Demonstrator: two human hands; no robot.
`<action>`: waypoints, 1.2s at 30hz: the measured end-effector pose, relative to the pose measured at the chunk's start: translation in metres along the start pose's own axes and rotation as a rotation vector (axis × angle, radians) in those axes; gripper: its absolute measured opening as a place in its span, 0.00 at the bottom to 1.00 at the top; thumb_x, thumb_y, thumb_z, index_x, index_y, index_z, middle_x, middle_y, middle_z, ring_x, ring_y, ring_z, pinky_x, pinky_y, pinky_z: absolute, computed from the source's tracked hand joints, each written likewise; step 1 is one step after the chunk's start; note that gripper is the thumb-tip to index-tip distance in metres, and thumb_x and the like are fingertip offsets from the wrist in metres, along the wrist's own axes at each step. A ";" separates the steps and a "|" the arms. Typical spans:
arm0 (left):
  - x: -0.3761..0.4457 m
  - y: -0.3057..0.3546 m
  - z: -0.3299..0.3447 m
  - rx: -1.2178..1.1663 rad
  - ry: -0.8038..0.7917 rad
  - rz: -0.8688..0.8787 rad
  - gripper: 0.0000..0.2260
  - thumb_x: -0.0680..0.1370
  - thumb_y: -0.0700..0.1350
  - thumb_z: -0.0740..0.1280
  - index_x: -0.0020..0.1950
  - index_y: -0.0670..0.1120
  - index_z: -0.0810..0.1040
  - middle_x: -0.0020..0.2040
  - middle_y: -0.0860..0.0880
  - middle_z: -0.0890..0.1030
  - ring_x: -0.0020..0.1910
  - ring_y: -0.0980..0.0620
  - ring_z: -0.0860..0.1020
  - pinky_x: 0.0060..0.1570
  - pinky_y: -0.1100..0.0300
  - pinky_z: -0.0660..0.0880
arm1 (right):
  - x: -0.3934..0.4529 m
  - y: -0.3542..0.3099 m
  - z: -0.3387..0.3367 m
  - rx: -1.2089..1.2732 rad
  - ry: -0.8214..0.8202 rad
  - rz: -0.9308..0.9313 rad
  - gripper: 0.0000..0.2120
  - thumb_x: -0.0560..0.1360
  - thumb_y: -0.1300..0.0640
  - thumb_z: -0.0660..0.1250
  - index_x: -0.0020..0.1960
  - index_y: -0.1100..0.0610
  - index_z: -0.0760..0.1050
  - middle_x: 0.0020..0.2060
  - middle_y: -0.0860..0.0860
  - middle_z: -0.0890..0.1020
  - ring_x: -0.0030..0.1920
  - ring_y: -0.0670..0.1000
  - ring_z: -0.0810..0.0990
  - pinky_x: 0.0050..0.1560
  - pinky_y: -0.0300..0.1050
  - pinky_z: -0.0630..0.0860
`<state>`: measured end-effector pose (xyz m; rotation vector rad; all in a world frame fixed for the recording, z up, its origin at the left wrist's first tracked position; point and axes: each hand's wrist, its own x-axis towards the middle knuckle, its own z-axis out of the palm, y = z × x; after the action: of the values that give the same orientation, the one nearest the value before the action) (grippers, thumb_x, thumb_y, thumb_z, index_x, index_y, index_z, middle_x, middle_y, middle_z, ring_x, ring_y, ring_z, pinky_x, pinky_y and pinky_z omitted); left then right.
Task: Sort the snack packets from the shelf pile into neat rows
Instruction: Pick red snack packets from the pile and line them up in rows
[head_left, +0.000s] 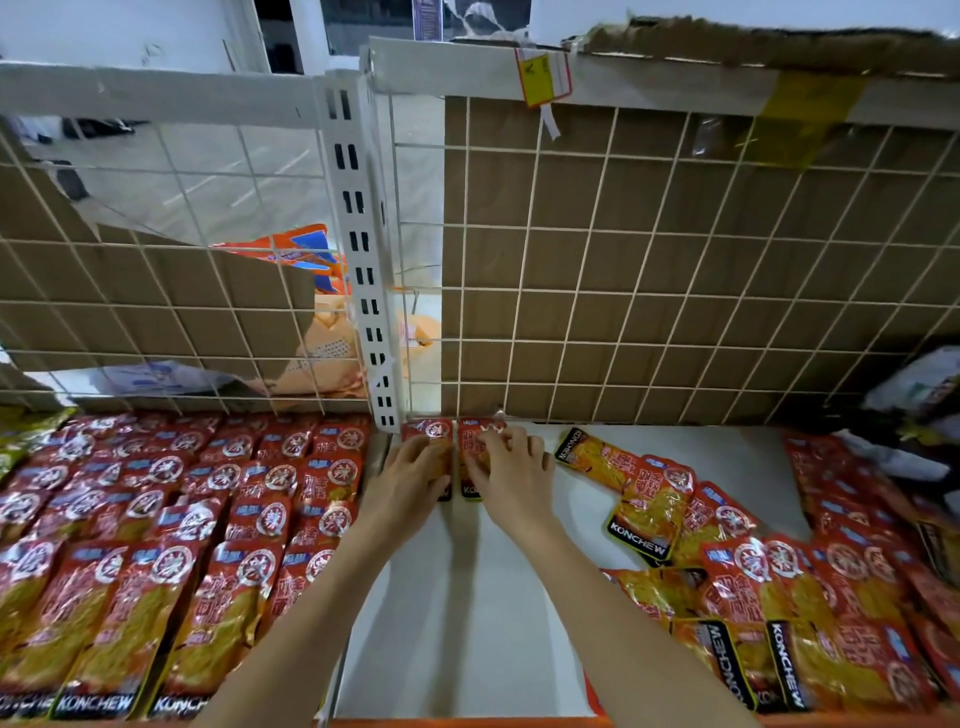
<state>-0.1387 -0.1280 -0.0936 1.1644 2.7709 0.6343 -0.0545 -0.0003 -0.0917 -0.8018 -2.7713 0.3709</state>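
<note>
Two red snack packets lie side by side at the back of the white shelf, against the wire grid. My left hand rests flat on the left packet, fingers spread. On the right packet lies my right hand, fingertips pressing its top. Left of the upright, red packets stand in neat overlapping rows. To the right, a loose pile of red and yellow packets sprawls at mixed angles.
A white slotted upright divides the two shelf bays. Behind the wire grid stands brown cardboard. Dark and white bags lie at the far right. An orange shelf lip runs along the front edge.
</note>
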 end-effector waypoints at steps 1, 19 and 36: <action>0.000 0.000 0.000 -0.009 0.001 -0.002 0.20 0.79 0.48 0.61 0.71 0.51 0.66 0.72 0.49 0.64 0.70 0.47 0.62 0.66 0.48 0.66 | 0.000 0.000 0.000 0.003 -0.002 -0.001 0.18 0.80 0.42 0.54 0.66 0.47 0.68 0.64 0.51 0.69 0.61 0.58 0.66 0.59 0.52 0.62; 0.024 0.051 -0.041 0.216 -0.111 0.047 0.17 0.79 0.51 0.62 0.67 0.49 0.71 0.64 0.47 0.73 0.60 0.46 0.75 0.52 0.52 0.76 | -0.020 0.050 -0.049 0.182 -0.050 0.085 0.17 0.79 0.46 0.58 0.63 0.53 0.73 0.62 0.54 0.72 0.64 0.57 0.68 0.64 0.49 0.66; 0.097 0.195 0.032 0.290 -0.620 0.418 0.14 0.75 0.51 0.69 0.54 0.44 0.75 0.53 0.44 0.75 0.48 0.49 0.76 0.44 0.62 0.71 | -0.060 0.137 -0.101 -0.196 -0.153 0.511 0.42 0.70 0.33 0.65 0.71 0.61 0.61 0.66 0.59 0.67 0.67 0.59 0.65 0.64 0.53 0.66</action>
<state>-0.0704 0.0728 -0.0358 1.6672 2.1471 -0.1244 0.0913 0.0966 -0.0471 -1.5994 -2.7344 0.2544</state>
